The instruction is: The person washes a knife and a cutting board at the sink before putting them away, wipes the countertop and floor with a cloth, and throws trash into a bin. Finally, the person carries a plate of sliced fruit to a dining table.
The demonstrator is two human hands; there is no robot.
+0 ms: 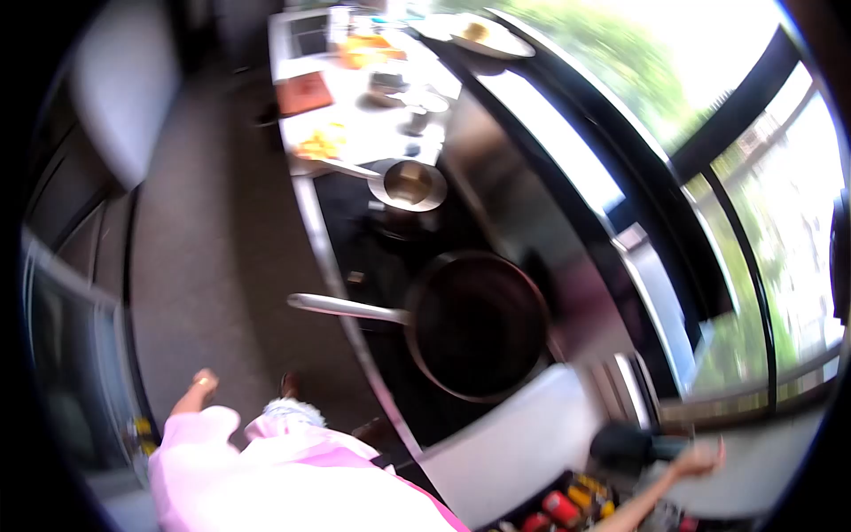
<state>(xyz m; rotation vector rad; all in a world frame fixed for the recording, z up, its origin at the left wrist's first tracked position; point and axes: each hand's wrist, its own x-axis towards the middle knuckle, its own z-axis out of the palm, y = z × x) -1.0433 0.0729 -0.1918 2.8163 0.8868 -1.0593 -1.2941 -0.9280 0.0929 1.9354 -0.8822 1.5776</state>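
Observation:
My left hand (pixel 205 382) hangs low over the floor at the left, fingers curled in, with nothing seen in it. At the lower right my right hand (pixel 698 459) reaches over the counter, right by the narrow end of a dark bottle-like object (pixel 625 446). Blur hides whether its fingers touch or grip that object. A large dark frying pan (pixel 479 326) sits on the black cooktop (pixel 355 235), its pale handle pointing left. Behind it stands a small metal saucepan (pixel 408 186) with something light brown inside. Neither hand is near the pans.
Several red- and yellow-topped containers (pixel 567 505) stand below my right arm. On the far white counter (pixel 355 97) are a reddish-brown board (pixel 304 92), yellow-orange food pieces (pixel 322 142) and an orange item (pixel 368 50). A white dish (pixel 492 37) rests by the window.

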